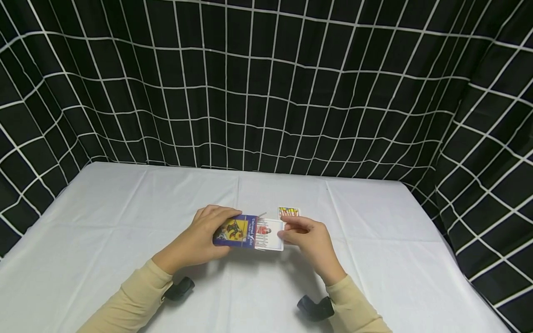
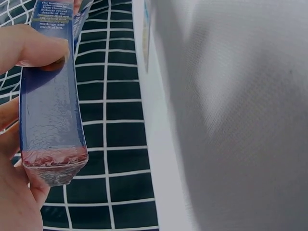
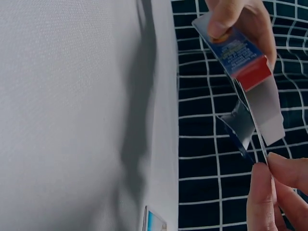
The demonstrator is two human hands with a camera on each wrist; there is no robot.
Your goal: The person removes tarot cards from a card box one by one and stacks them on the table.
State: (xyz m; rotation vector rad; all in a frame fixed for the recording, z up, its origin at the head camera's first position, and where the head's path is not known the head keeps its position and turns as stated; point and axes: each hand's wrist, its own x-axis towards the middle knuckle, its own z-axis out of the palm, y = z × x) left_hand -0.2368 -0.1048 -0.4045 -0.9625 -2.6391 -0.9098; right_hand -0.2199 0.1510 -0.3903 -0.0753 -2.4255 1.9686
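Note:
My left hand [image 1: 204, 238] grips a blue tarot card box [image 1: 233, 231] with a yellow picture on its front, held above the table. Clear film wraps its far end in the left wrist view, where the thumb presses on the box's narrow side [image 2: 53, 106]. From the box's open end a white-bordered card [image 1: 272, 235] with a red figure sticks out to the right. Thumb and fingertips of my right hand [image 1: 312, 238] pinch this card at its outer edge. Seen edge-on in the right wrist view, the card [image 3: 257, 127] runs between the box's loose flaps.
Another colourful card [image 1: 289, 211] lies on the white-clothed table [image 1: 374, 259], just beyond my right hand. Dark wrist-worn devices [image 1: 315, 308] sit under both sleeves. A black curtain [image 1: 266, 83] with a white grid stands behind and at both sides of the table.

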